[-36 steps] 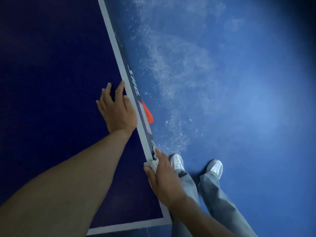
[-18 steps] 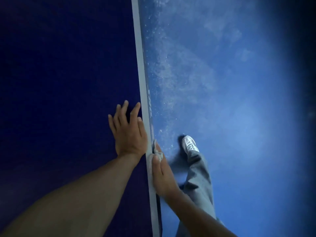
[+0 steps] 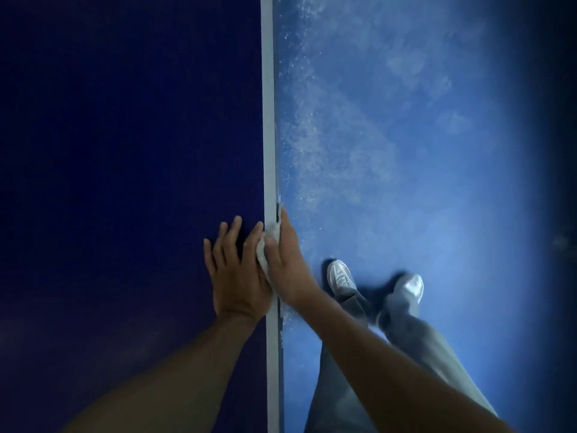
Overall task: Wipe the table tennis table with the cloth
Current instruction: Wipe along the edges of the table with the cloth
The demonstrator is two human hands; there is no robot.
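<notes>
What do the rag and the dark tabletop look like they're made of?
The cloth seems soft pale fabric, maybe paper towel: it crumples into folds under the right hand. The table seems a hard flat board, matte dark-blue coating, white painted edge line; core unclear.

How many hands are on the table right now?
2. The left hand lies flat on the table beside its white edge line; the right hand holds the cloth against the table's side edge.

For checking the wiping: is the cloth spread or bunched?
Bunched: the cloth shows crumpled folds under the right hand at the table edge.
</notes>
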